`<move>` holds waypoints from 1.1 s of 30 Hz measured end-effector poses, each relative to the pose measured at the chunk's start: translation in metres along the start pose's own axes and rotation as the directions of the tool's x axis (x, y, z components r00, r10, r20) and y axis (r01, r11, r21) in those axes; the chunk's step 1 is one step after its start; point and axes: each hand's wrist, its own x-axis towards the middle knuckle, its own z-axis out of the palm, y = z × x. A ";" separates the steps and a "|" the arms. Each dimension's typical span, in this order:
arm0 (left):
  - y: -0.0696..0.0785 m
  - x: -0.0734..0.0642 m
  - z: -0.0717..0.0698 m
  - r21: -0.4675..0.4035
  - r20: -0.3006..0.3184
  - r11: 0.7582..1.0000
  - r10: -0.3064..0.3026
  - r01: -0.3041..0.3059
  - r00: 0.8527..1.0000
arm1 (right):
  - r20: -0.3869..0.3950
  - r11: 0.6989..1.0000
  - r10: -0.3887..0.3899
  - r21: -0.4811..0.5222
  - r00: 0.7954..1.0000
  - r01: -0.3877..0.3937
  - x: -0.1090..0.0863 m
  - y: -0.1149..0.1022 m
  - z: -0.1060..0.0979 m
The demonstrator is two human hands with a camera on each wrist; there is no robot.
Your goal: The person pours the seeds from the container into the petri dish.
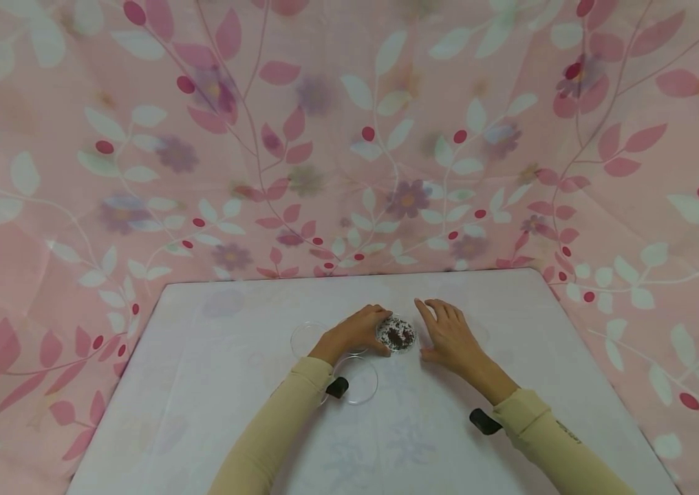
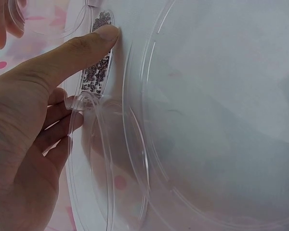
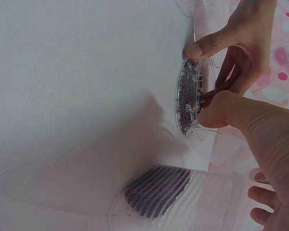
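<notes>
- I see the left hand gripping a round, clear plastic dish of dark granules on the white table.
- I see the right hand just beside it, grip relaxed.

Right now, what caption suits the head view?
Left hand holds a clear dish of dark grains, the right hand right beside it.

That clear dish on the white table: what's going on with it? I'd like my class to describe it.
A person's left hand grips the edge of a clear dish holding dark grains. The right hand, fingers not curled round anything, is beside it; I can't tell whether it touches the dish. Clear round pieces lie near the left hand, and a ribbed clear cup with more dark grains is by the right.
</notes>
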 end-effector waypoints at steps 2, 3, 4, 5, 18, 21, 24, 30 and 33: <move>0.001 0.000 0.000 0.002 -0.001 1.000 -0.001 0.001 1.000 | -0.006 1.000 -0.014 0.011 1.000 0.014 0.002 -0.001 0.000; 0.001 -0.001 0.000 -0.004 0.000 1.000 -0.002 0.002 1.000 | -0.009 1.000 -0.020 0.014 1.000 0.021 0.003 -0.001 0.001; 0.002 -0.001 0.000 -0.007 -0.002 1.000 -0.001 0.001 1.000 | -0.011 0.999 -0.026 0.019 1.000 0.026 0.003 -0.002 0.001; 0.002 0.000 0.000 -0.007 -0.003 1.000 0.001 -0.001 1.000 | -0.012 0.999 -0.030 0.026 0.999 0.030 0.004 -0.003 0.002; 0.005 -0.002 0.001 0.001 -0.004 1.000 0.017 -0.017 1.000 | 0.004 0.996 -0.052 0.066 0.999 0.052 0.014 -0.015 0.007; 0.006 -0.002 0.001 -0.009 -0.007 1.000 0.019 -0.019 1.000 | 0.024 0.996 -0.046 0.073 0.999 0.044 0.015 -0.016 0.009; 0.007 -0.004 0.001 -0.021 -0.006 1.000 0.020 -0.020 1.000 | 0.035 0.996 -0.044 0.080 0.998 0.042 0.016 -0.018 0.010; 0.007 -0.003 0.001 -0.024 -0.001 0.999 0.023 -0.023 1.000 | 0.008 0.995 -0.067 0.077 0.998 0.066 0.018 -0.021 0.011; 0.007 -0.003 0.003 -0.024 -0.008 0.999 0.031 -0.031 0.999 | 0.008 0.996 -0.070 0.065 0.998 0.069 0.019 -0.022 0.011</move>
